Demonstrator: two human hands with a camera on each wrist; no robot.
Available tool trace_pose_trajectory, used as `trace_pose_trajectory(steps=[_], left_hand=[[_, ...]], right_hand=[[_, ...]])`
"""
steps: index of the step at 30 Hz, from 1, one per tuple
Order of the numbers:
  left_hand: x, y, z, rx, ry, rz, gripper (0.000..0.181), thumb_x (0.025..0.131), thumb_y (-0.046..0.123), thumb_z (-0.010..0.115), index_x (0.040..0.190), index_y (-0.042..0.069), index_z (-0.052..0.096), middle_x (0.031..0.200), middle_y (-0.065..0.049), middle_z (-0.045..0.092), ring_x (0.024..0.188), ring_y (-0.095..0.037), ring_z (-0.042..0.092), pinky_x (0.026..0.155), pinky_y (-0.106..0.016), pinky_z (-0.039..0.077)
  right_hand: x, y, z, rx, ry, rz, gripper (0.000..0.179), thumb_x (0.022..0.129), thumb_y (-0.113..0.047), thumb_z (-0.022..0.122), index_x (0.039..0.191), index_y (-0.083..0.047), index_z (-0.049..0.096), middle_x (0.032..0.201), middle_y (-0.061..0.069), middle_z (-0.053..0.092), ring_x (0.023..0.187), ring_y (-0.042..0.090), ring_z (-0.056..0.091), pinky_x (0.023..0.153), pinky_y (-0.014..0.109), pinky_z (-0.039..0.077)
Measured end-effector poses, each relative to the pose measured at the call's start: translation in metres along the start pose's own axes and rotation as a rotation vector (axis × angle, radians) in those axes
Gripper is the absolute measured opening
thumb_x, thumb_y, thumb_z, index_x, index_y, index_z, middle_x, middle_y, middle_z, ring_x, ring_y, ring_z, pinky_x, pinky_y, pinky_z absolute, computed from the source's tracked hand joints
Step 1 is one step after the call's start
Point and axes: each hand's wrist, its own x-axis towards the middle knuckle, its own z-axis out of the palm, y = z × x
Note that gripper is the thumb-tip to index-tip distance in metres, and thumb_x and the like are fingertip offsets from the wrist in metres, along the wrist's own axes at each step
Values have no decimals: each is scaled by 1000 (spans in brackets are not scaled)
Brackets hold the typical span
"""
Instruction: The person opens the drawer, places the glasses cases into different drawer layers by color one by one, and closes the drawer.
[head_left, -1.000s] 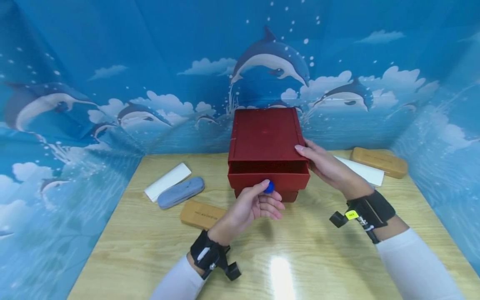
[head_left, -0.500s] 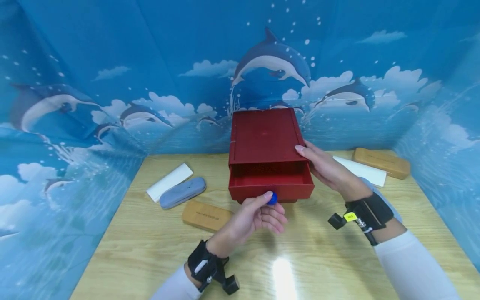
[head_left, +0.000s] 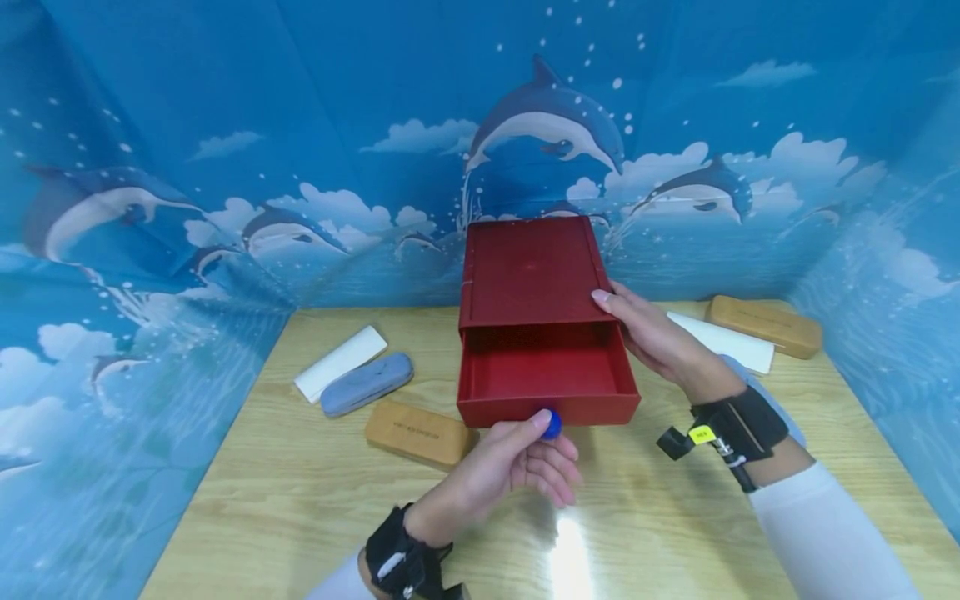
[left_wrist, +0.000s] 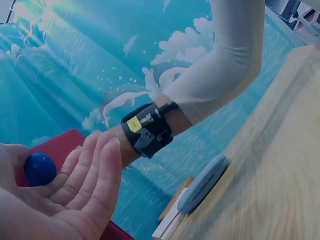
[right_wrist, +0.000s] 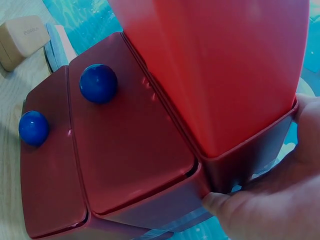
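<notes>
A red drawer cabinet stands at the back of the table, its top drawer pulled well out and bare inside. My left hand pinches that drawer's round blue knob between thumb and index finger, the other fingers loosely extended below. At the cabinet's right side, my right hand grips the casing, thumb on the top edge. Two lower drawers, each with a blue knob, are shut in the right wrist view. The left wrist view also shows the held knob by the fingers.
Left of the cabinet lie a white folded piece, a blue-grey case and a tan case. On the right are another white piece, a tan case and a blue-grey case partly behind the right forearm.
My left hand has drawn the top drawer toward me by its knob, so the drawer stands much further out. My right hand keeps its hold on the cabinet's side.
</notes>
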Motion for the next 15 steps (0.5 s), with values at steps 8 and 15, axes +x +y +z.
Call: trace_pose_trajectory(steps=[8,15], left_hand=[[-7,-1,7,60,6,-18,65,110,50,41,119,-12,60,112,-39,68,78,-11,76,73,-26,63],[-14,1,10,82,-1,-68,64,110,51,40,122,-8,61,118,-42,65,79,-10,76,77,-27,63]], right_hand=[[0,1,0,-1,-12,-19,69,109,-51,40,166,-20,15,151,12,45,136,31,48,98,27,56],[-1,0,0,1,-17,-13,69,109,-50,41,165,-19,16,150,12,46,135,30,49,98,27,56]])
